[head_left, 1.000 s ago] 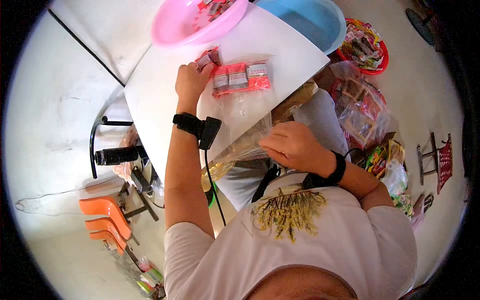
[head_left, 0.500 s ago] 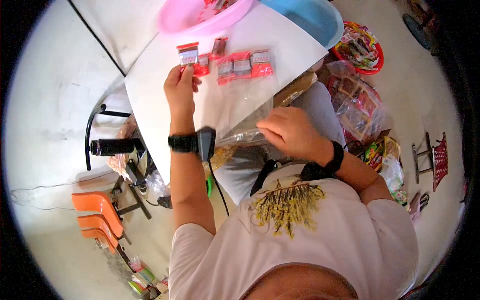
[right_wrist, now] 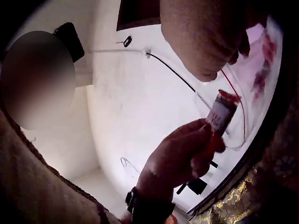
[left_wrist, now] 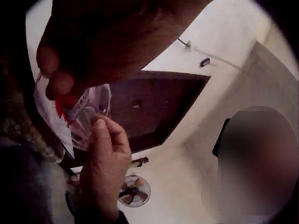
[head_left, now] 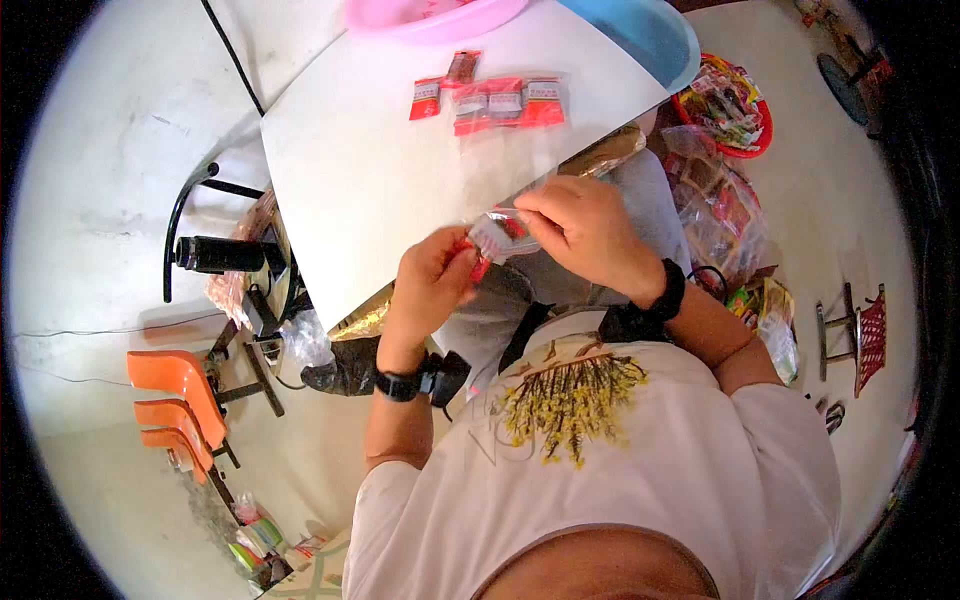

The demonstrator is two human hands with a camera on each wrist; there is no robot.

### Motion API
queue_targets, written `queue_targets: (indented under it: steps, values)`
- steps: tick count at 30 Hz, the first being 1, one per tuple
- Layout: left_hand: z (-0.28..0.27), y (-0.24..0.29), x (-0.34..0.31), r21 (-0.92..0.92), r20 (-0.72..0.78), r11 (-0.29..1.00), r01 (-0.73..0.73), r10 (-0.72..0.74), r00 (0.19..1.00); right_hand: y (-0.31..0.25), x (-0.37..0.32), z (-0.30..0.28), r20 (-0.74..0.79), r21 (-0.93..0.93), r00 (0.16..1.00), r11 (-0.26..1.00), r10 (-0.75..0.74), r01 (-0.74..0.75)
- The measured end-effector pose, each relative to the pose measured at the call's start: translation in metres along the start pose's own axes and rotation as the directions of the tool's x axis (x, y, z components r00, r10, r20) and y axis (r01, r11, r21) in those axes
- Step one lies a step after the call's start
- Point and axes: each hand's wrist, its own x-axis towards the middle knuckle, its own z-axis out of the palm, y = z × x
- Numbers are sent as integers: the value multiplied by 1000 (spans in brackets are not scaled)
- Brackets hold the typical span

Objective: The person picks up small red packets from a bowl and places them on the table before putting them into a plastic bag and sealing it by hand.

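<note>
My left hand (head_left: 432, 285) pinches a small red-and-white snack packet (head_left: 488, 238) between thumb and fingers, close to the table's near edge. In the right wrist view the packet (right_wrist: 221, 114) sticks up from those fingertips. My right hand (head_left: 585, 228) pinches the mouth edge of a clear plastic bag (head_left: 510, 155), and the packet overlaps the bag's mouth in the head view. Three red packets (head_left: 505, 100) lie side by side at the bag's far end on the table. Two loose packets, one dark red (head_left: 464, 67) and one with a white label (head_left: 425, 98), rest to their left.
A pink basin (head_left: 430, 22) and a blue basin (head_left: 645, 35) stand at the far side of the white table (head_left: 350, 170). On the floor to the right are a red basket of wrappers (head_left: 722, 105) and a filled plastic bag (head_left: 715, 195). Orange seats (head_left: 175, 385) stand left.
My left hand picked up a packet from the table and brought it down toward me to the bag's mouth. The right hand keeps hold of the bag's edge, slightly raised.
</note>
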Motion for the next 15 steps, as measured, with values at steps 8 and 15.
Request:
queue_targets:
  steps: [8,15]
  values:
    - [39,-21,80,352,-19,818,-455,492,870,4,-3,3,-64,-12,994,996,-87,87]
    - [52,-18,131,673,-95,580,-459,683,724,4,-8,2,29,56,997,996,-71,69]
